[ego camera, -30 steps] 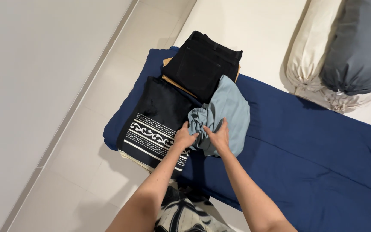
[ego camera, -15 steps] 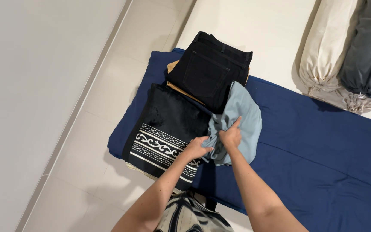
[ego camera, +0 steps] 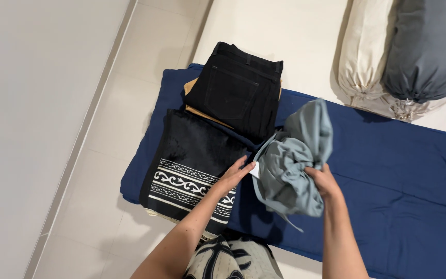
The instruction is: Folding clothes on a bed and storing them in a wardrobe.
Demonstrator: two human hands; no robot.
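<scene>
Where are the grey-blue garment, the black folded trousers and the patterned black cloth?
grey-blue garment point(ego camera: 292, 165), head view, on its bunched middle, lifted.
black folded trousers point(ego camera: 236, 98), head view, on the back pocket area.
patterned black cloth point(ego camera: 184, 181), head view, on the white scroll border.

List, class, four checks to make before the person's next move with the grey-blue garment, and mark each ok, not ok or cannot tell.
1. Right hand grips the grey-blue garment: ok, fingers closed on its bunched cloth.
2. Left hand has hold of the garment: cannot tell, its fingertips only reach the garment's edge.
3. Garment smooth and flat: not ok, it is crumpled and lifted off the blue mattress.
4. Folded black trousers and patterned black cloth lie neat: ok, both flat and side by side.
5. Free mattress surface to the right: ok.
</scene>
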